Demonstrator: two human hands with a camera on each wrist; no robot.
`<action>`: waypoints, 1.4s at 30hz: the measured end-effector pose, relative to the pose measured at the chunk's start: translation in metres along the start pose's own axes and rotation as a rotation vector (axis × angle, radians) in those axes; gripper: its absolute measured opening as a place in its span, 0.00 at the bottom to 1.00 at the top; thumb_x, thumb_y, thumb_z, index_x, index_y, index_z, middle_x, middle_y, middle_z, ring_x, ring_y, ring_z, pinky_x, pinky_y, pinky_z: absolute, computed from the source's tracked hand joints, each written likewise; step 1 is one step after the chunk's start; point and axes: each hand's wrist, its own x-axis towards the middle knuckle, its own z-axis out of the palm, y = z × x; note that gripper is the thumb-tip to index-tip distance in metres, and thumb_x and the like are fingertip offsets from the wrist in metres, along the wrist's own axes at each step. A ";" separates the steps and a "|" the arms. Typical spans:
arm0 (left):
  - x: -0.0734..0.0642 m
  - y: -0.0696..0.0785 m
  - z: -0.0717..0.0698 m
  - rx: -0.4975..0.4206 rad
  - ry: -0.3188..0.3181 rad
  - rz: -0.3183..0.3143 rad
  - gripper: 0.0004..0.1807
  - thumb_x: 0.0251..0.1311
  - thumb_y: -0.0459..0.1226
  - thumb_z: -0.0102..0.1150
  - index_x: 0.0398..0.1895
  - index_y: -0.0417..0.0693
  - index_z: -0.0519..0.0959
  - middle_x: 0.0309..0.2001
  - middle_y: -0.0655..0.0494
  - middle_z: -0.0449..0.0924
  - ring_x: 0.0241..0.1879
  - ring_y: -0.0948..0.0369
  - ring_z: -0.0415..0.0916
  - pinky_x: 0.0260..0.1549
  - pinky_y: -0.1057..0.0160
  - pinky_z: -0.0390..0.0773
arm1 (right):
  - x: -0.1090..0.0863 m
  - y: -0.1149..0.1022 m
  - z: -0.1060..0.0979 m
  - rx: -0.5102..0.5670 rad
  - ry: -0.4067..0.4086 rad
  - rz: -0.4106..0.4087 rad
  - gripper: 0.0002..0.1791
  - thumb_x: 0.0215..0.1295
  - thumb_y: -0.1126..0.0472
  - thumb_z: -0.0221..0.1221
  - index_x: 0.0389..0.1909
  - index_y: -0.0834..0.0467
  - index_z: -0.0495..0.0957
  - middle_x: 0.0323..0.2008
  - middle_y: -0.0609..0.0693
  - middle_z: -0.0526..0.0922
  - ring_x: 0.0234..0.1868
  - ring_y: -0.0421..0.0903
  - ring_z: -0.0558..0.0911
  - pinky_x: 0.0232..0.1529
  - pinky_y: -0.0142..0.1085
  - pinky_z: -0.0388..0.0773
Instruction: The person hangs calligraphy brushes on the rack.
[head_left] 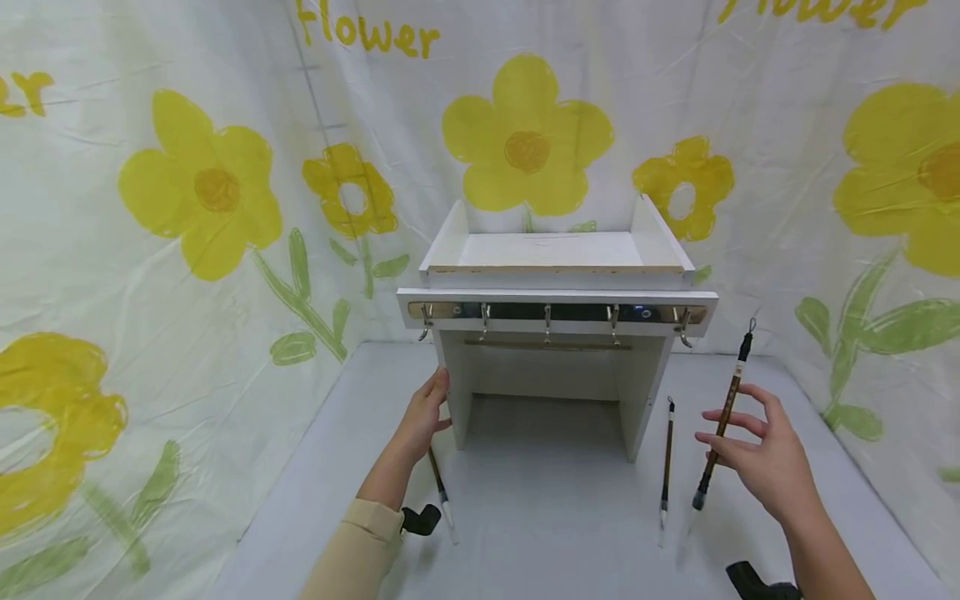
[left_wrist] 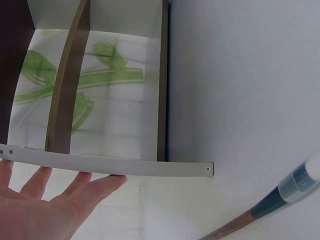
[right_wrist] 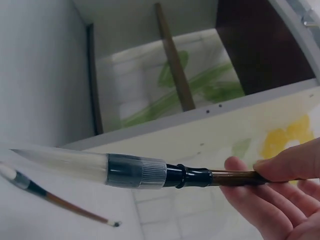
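1. Task's thing: the held brush [head_left: 729, 400] is up off the counter [head_left: 540, 517], right of the white rack [head_left: 555, 282], tilted, loop [head_left: 752, 323] at top, bristles down.
2. Right hand [head_left: 772, 454]: thumb and fingers pinch the handle. Grip is narrow, on the brush only.
3. Left hand [head_left: 420, 421]: fingers extended, not gripping. Left wrist view puts the fingertips against the rack's left side panel [head_left: 455, 375]. Reads as steadying.
4. Hook rail [head_left: 525, 311] runs across the rack front, five hooks. No brush on it in view; loop sits apart from the right-end hook [head_left: 683, 325].
5. Step in hand, judged: brush picked and being presented to the rail; hanging not done.
6. Next move probably calls for shifting the brush left, loop to a hook tip, then easing down so the hook takes the weight. Release only after that.
7. Risk: loop is thin, easy to miss; head view doesn't settle its depth against the hooks. A push could nudge the rack, so the left hand's contact is useful.
8. Likely later picks: second brush [head_left: 667, 458], lying between rack and right hand; third brush [head_left: 442, 496], by the left forearm.
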 end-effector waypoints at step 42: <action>0.001 -0.004 0.000 0.003 -0.021 0.025 0.47 0.71 0.67 0.35 0.82 0.49 0.47 0.81 0.42 0.47 0.78 0.40 0.49 0.65 0.33 0.66 | -0.036 -0.051 0.016 0.167 -0.078 -0.264 0.44 0.63 0.75 0.65 0.75 0.51 0.55 0.48 0.44 0.87 0.39 0.44 0.91 0.37 0.36 0.88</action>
